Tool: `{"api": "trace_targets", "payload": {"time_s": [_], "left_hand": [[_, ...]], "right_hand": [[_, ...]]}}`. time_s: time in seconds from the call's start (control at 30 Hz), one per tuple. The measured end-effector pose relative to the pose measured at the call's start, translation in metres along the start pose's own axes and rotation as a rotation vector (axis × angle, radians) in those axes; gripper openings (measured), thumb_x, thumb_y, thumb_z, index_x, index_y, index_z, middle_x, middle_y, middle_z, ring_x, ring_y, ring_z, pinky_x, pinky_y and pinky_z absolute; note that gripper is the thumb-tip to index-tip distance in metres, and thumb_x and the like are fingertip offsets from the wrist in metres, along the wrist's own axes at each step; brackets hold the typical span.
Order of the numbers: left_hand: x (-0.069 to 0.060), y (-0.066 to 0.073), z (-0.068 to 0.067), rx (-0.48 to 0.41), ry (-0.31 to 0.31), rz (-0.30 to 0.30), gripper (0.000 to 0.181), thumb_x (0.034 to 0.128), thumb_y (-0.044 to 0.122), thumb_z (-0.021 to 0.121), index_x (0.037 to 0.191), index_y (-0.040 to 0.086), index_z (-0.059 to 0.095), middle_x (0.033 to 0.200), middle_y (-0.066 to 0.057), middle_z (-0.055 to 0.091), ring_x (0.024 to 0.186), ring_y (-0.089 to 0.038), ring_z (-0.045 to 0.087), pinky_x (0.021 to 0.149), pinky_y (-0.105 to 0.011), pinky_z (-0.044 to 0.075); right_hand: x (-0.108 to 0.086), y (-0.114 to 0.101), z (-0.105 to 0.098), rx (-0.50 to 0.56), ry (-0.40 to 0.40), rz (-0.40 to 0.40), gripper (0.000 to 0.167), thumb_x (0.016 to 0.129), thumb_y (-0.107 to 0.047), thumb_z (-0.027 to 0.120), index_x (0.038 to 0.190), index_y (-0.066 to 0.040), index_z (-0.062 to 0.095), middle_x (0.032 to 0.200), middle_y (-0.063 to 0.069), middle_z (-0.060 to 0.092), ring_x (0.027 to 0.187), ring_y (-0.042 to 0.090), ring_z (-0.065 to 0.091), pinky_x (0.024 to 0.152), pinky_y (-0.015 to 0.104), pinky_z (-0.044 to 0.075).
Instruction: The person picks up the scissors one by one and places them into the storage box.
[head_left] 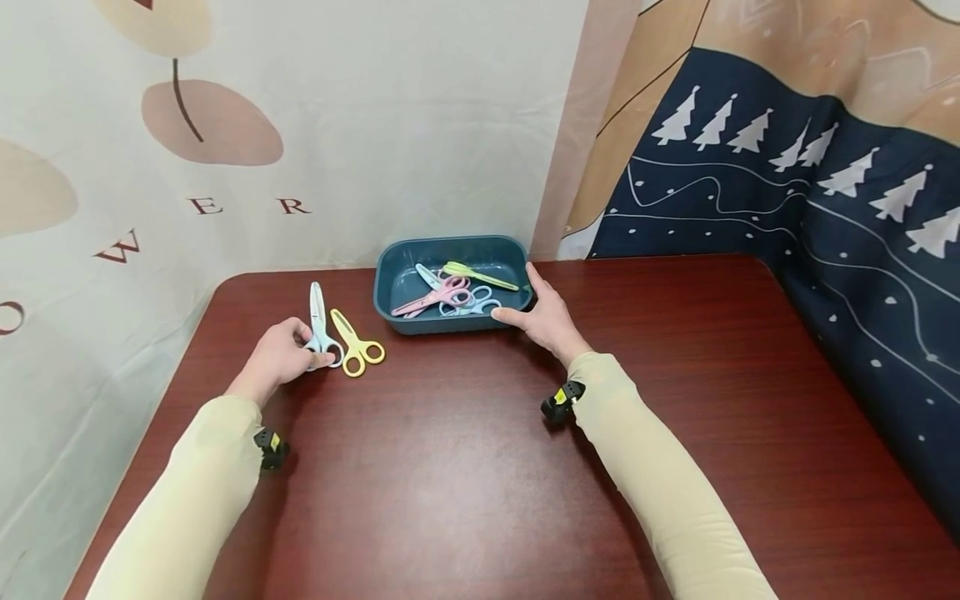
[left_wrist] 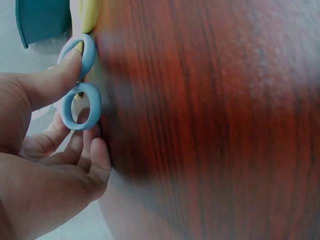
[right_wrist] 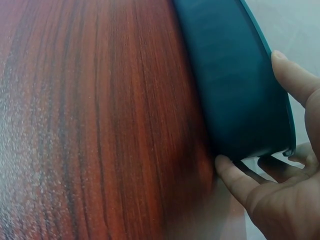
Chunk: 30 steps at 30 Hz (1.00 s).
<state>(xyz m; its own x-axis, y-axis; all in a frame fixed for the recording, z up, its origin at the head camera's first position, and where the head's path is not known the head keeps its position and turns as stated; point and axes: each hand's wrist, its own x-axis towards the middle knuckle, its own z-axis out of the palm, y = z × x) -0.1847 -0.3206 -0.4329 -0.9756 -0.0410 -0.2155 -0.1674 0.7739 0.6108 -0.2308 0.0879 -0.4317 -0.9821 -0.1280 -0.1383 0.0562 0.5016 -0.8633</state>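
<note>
My left hand (head_left: 279, 357) pinches the handle of a pair of light blue scissors (head_left: 318, 321) at the table's left. In the left wrist view the thumb lies against one blue handle loop (left_wrist: 87, 107), the other fingers are behind. Just right of it lie yellow scissors (head_left: 362, 348), blades pointing away. At the back stands a dark teal bin (head_left: 450, 325) with several scissors inside: pink (head_left: 450, 292), light blue and lime green (head_left: 480, 275). My right hand (head_left: 551, 317) grips the bin's right end, thumb on the front rim and fingers round the side.
The dark red wooden table (head_left: 420, 467) meets a pale printed cloth (head_left: 390, 117) behind the bin. A navy cloth with white trees (head_left: 750, 167) hangs along the right side. A small black camera is strapped on each wrist.
</note>
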Motion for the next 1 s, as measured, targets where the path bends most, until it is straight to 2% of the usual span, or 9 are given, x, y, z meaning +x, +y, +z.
{"api": "trace_targets", "payload": {"time_s": [0.23, 0.43, 0.57, 0.77, 1.0], "left_hand": [[-0.0046, -0.0015, -0.0016, -0.028, 0.042, 0.040, 0.042, 0.0863, 0.011, 0.082, 0.104, -0.002, 0.046, 0.100, -0.024, 0.063, 0.085, -0.029, 0.052, 0.072, -0.035, 0.040], [-0.0057, -0.0036, -0.0032, -0.061, 0.051, 0.050, 0.041, 0.0869, 0.007, 0.081, 0.106, -0.003, 0.046, 0.089, -0.017, 0.067, 0.074, -0.020, 0.055, 0.066, -0.031, 0.042], [-0.0074, -0.0038, -0.0028, -0.148, 0.045, 0.035, 0.041, 0.0876, 0.004, 0.079, 0.108, -0.004, 0.045, 0.084, -0.010, 0.067, 0.067, -0.013, 0.060, 0.061, -0.027, 0.046], [-0.0093, -0.0064, -0.0004, -0.296, 0.067, 0.032, 0.040, 0.0893, 0.000, 0.077, 0.111, -0.006, 0.044, 0.079, -0.002, 0.065, 0.063, -0.006, 0.066, 0.061, -0.023, 0.055], [-0.0087, -0.0037, 0.0005, -0.411, 0.124, 0.059, 0.039, 0.0925, -0.004, 0.073, 0.117, -0.010, 0.043, 0.084, -0.004, 0.062, 0.065, -0.001, 0.066, 0.064, -0.024, 0.060]], "right_hand": [[0.0000, -0.0008, 0.0003, 0.000, 0.002, 0.002, 0.106, 0.088, -0.040, 0.082, 0.168, -0.022, 0.014, 0.172, 0.009, 0.021, 0.156, 0.030, 0.021, 0.124, 0.054, 0.024], [0.0004, -0.0001, 0.0007, 0.005, 0.005, 0.006, 0.105, 0.089, -0.039, 0.082, 0.168, -0.022, 0.014, 0.172, 0.009, 0.020, 0.156, 0.031, 0.021, 0.124, 0.054, 0.025], [-0.0001, -0.0001, 0.0011, 0.004, 0.006, 0.012, 0.105, 0.089, -0.039, 0.082, 0.168, -0.022, 0.014, 0.172, 0.009, 0.020, 0.156, 0.031, 0.020, 0.124, 0.055, 0.024], [0.0000, 0.0007, 0.0010, 0.007, 0.008, 0.007, 0.104, 0.090, -0.037, 0.081, 0.168, -0.021, 0.014, 0.172, 0.010, 0.020, 0.156, 0.032, 0.020, 0.124, 0.056, 0.024], [0.0008, 0.0014, 0.0006, -0.001, 0.010, 0.003, 0.104, 0.089, -0.039, 0.081, 0.168, -0.021, 0.015, 0.171, 0.010, 0.021, 0.156, 0.031, 0.021, 0.124, 0.055, 0.025]]}}
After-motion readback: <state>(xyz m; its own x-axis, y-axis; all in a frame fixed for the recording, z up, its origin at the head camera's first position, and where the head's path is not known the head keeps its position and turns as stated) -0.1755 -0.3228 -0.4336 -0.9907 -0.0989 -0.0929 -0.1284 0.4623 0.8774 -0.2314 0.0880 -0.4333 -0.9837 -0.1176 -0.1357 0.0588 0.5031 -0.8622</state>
